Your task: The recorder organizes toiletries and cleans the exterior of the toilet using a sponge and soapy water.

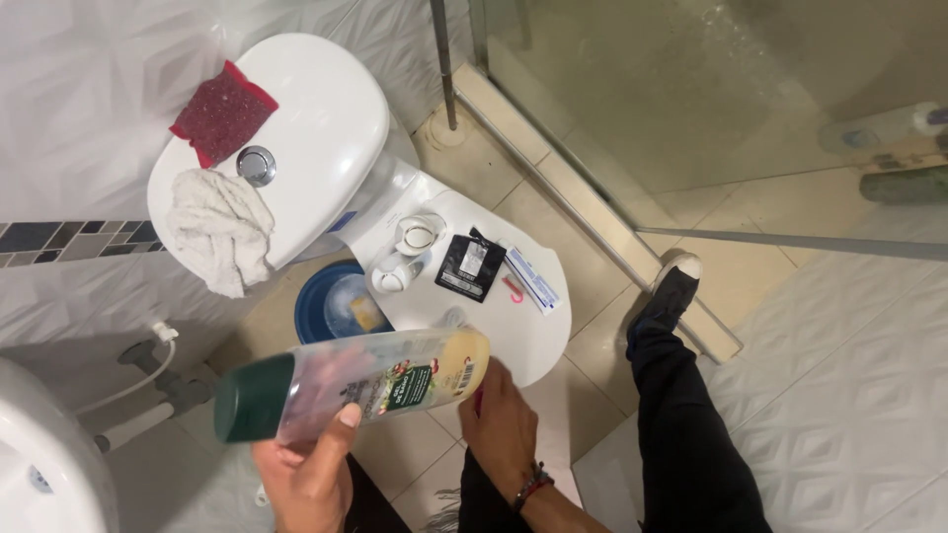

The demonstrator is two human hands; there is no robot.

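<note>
A clear bottle point(346, 387) with green cap is gripped sideways by the left hand point(308, 474); the right hand point(502, 426), loosely open and holding nothing visible, is rested on the closed toilet lid point(538, 341); sorting seems underway; setting the bottle down needs a bare spot.

You're looking down into an evenly lit bathroom – bright, soft light from above, no hard shadows. The white tank lid point(316, 109) carries a broad sheen but nothing blows out; the flush button point(257, 165) shows a small glint. A soft shadow lies under the tank on the floor at left and under the closed toilet lid point(523, 326). The glass door point(711, 89) is hazy with faint reflections and water spots, so what lies behind it reads dim and washed out. The bottle point(355, 383) in your left hand point(308, 474) is close to the lens and slightly soft – motion blur smears its label. Your right hand point(501, 426) is a little soft too. Wide-angle bending shows at the edges: the sink point(39, 454) and the wall tiles curve.
</note>
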